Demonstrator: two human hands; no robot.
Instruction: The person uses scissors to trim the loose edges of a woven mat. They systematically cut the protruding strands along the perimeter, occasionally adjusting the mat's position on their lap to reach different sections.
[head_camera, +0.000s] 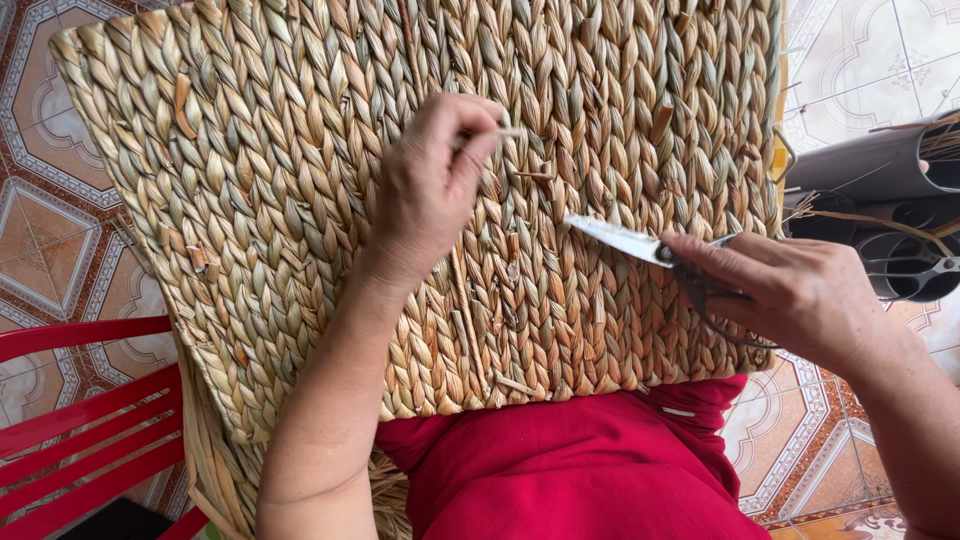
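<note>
Woven panel of braided tan straw (300, 200), broad and flat, lies across the person's lap over red cloth (570, 470) and fills most of the view. Left hand (425, 190) rests on the middle of the panel, its thumb and forefinger pinched shut on a thin loose straw end (512, 131) that sticks out of the weave. Right hand (800, 290) sits at the panel's right edge, fingers closed through the dark handles of a pair of steel scissors (650, 245); the pale blades point left, lie low over the braids, and appear nearly shut. Scissor tips lie near the left hand but apart from it. Red plastic chair slats (80, 420) show at lower left, patterned floor tiles (50, 230) lie beneath, and dark grey tubes (880, 170) holding straw stand at right.
</note>
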